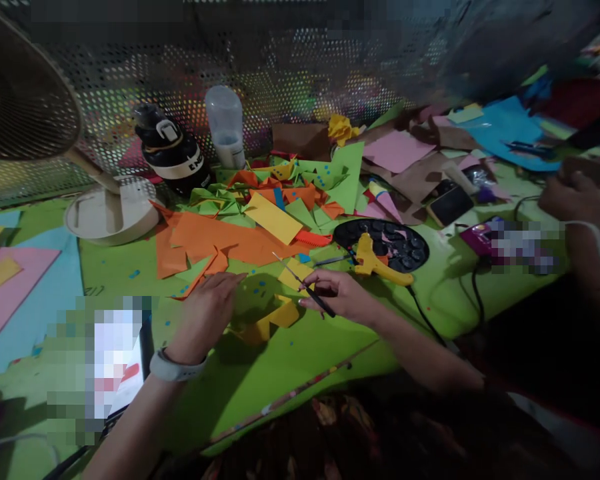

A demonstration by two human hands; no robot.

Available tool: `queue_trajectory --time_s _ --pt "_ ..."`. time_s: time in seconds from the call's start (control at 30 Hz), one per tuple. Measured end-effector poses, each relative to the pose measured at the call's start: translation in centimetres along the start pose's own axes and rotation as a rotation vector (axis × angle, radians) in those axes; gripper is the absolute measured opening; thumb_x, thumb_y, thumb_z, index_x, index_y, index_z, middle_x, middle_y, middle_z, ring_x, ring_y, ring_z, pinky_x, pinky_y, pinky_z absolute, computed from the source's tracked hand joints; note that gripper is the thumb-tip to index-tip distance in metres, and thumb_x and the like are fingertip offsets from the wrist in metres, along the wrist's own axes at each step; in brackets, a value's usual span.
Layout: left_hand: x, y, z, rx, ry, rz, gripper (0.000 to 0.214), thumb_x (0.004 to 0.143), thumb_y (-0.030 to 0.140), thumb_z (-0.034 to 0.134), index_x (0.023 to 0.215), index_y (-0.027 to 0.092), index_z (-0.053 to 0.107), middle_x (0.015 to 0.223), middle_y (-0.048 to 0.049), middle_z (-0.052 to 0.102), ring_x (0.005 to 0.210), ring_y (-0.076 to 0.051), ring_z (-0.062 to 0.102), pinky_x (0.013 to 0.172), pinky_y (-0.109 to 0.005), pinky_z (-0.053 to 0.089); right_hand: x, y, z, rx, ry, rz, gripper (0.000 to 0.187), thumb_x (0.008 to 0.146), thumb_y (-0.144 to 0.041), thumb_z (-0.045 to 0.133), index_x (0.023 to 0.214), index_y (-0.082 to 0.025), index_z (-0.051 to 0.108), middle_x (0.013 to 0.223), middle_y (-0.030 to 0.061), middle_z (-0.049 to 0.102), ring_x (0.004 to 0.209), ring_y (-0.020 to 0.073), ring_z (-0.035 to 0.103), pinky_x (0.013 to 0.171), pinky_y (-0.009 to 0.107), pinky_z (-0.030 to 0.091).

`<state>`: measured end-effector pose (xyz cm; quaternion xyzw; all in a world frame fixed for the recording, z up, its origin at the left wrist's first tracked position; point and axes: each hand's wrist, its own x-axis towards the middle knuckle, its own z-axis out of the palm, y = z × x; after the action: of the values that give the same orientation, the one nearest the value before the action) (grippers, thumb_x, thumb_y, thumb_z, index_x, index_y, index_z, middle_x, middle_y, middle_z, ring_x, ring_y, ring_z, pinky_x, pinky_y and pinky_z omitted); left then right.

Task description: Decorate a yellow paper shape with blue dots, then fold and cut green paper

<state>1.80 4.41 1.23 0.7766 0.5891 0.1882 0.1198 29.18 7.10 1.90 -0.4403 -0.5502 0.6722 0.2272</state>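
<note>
My right hand is closed around a thin pointed tool with a slim metal shaft and a black handle; its exact kind is unclear. The tip points up and left over a small yellow paper piece. My left hand, with a watch on the wrist, hovers palm down, its visible fingers stretched to the right and nothing seen in them. Between and below both hands lies a folded yellow paper strip. A large orange paper sheet spreads just beyond my left hand.
Right of my right hand, a yellow glue gun rests on a black round tray. A fan, a black bottle and a clear bottle stand behind. A lit screen lies left. Another person's hand is at right.
</note>
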Motion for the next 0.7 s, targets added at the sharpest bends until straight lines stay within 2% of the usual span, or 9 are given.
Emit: queue_trajectory --time_s 0.07,0.17,0.23,0.3,0.4,0.47,0.57,0.7 --pt "-0.2 0.0 -0.2 0.029 -0.041 -0.02 0.037 0.096 0.029 0.04 0.115 0.016 0.068 0.112 -0.0121 0.072 0.104 -0.028 0.065 0.09 -0.041 0.05 0.2 0.2 -0.6 -0.168 0.041 -0.042 0.049 0.067 -0.052 0.079 0.097 -0.017 0.063 0.064 -0.0047 0.052 0.055 0.0094 0.044 0.051 0.023 0.034" --pt "-1.0 0.0 -0.3 0.025 -0.1 -0.02 0.035 0.096 0.032 0.042 0.114 0.018 0.068 0.112 -0.0119 0.071 0.102 -0.028 0.065 0.087 -0.04 0.05 0.1 0.2 -1.3 -0.583 0.213 -0.093 0.038 0.073 -0.045 0.075 0.1 -0.019 0.068 0.064 -0.0034 0.055 0.055 0.01 0.044 0.051 0.023 0.025" --pt "-1.5 -0.1 -0.3 0.004 -0.115 -0.013 0.033 0.095 0.033 0.044 0.111 0.02 0.069 0.11 -0.0108 0.071 0.1 -0.027 0.065 0.085 -0.038 0.05 -0.2 0.0 -1.5 -0.74 0.267 -0.092 0.035 0.074 -0.043 0.074 0.1 -0.02 0.07 0.064 -0.0025 0.057 0.056 0.0103 0.045 0.051 0.024 0.023" --pt "-1.7 -0.1 -0.1 -0.015 -0.094 -0.016 0.03 0.095 0.035 0.046 0.106 0.019 0.069 0.106 -0.0105 0.071 0.096 -0.025 0.066 0.082 -0.036 0.05 -0.5 -0.3 -1.2 -0.668 0.187 -0.076 0.037 0.073 -0.046 0.075 0.098 -0.019 0.069 0.062 -0.0035 0.056 0.054 0.0098 0.044 0.05 0.023 0.024" --pt "-1.2 -0.1 0.2 -0.023 -0.071 -0.029 0.026 0.092 0.032 0.049 0.1 0.018 0.069 0.102 -0.0102 0.07 0.089 -0.024 0.065 0.074 -0.034 0.049 -0.5 -0.9 -0.5 -0.342 -0.042 0.0 0.046 0.066 -0.051 0.079 0.094 -0.017 0.065 0.057 -0.0065 0.051 0.05 0.0086 0.044 0.047 0.021 0.029" --pt "-0.8 -0.1 0.5 -0.041 -0.093 -0.022 0.022 0.09 0.029 0.051 0.097 0.019 0.07 0.098 -0.0093 0.07 0.085 -0.023 0.065 0.072 -0.033 0.049 0.0 -1.2 -0.2 -0.193 -0.165 0.077 0.048 0.064 -0.051 0.081 0.091 -0.016 0.063 0.057 -0.0058 0.054 0.049 0.0086 0.048 0.046 0.02 0.031" --pt "-0.4 -0.4 1.2 -0.083 -0.071 -0.017 0.021 0.09 0.028 0.052 0.094 0.02 0.07 0.093 -0.0083 0.07 0.083 -0.022 0.064 0.072 -0.032 0.048 1.2 -1.6 -0.2 -0.158 -0.267 0.186 0.045 0.065 -0.051 0.081 0.088 -0.016 0.064 0.056 -0.0041 0.058 0.045 0.0071 0.049 0.04 0.018 0.026" --pt "-0.5 -0.9 2.2 -0.096 -0.03 0.0 0.022 0.092 0.032 0.052 0.094 0.021 0.071 0.092 -0.007 0.07 0.083 -0.021 0.063 0.072 -0.031 0.046 2.4 -2.1 -0.5 -0.107 -0.346 0.3 0.04 0.07 -0.05 0.078 0.085 -0.015 0.065 0.048 -0.0062 0.054 0.036 0.0028 0.037 0.034 0.016 0.015"
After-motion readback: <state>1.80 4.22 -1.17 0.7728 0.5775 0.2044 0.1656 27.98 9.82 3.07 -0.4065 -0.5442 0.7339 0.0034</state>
